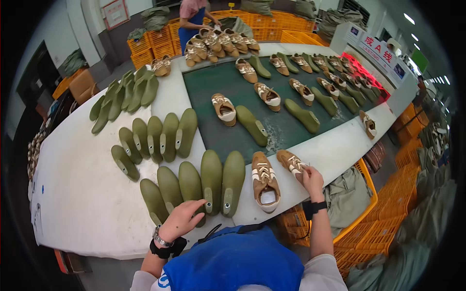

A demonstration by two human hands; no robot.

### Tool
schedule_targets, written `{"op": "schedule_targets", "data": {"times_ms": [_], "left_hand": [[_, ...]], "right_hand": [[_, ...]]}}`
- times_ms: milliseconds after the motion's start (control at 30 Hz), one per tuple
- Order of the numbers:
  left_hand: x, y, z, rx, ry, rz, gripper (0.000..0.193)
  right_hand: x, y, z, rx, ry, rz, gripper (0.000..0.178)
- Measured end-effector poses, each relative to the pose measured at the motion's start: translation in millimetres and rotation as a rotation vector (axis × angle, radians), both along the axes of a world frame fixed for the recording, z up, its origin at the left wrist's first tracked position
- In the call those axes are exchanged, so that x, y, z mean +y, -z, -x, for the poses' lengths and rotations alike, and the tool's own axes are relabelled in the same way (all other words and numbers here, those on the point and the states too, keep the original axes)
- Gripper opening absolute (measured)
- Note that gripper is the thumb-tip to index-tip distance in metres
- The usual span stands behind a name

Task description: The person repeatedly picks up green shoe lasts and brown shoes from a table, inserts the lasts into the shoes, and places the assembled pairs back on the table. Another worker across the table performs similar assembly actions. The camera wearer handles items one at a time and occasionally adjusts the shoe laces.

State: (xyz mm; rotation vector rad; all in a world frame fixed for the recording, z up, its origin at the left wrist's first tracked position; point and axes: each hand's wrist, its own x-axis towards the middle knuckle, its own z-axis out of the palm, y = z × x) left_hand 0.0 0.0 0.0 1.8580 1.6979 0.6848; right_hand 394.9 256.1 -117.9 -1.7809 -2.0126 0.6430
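Head: lasts [211, 177] crowd tabletop [87, 189]; rightward, perhaps sacks [421, 230].

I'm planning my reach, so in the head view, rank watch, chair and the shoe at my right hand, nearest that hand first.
1. Shoe: at the right hand.
2. Watch: on the wrist of the left hand.
3. Chair: far left, beyond the table.

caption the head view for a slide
Left hand at a row of green lasts, right hand on a brown sneaker.

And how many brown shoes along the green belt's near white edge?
3: nearest shoe left of the right hand, second shoe touched by that hand, third shoe farther right.
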Motion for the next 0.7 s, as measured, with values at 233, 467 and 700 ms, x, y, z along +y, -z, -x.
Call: {"op": "schedule_targets", "data": {"times_ms": [233,467,700], "left_hand": [[17,0,-16,-0.037,0.123,-0.021,0.039],[34,-9,-23,-0.217,-0.015,-0.103,0.081],[33,-11,-20,-0.610,-0.281,-0.227,0.108]], "right_hand": [[-7,4,13,-0.048,0.046,0.026,0.056],[-60,-77,130,1.047,-0.284,0.199,0.041],[-143,-125,213,0.944,-0.957,0.641,0.039]]}}
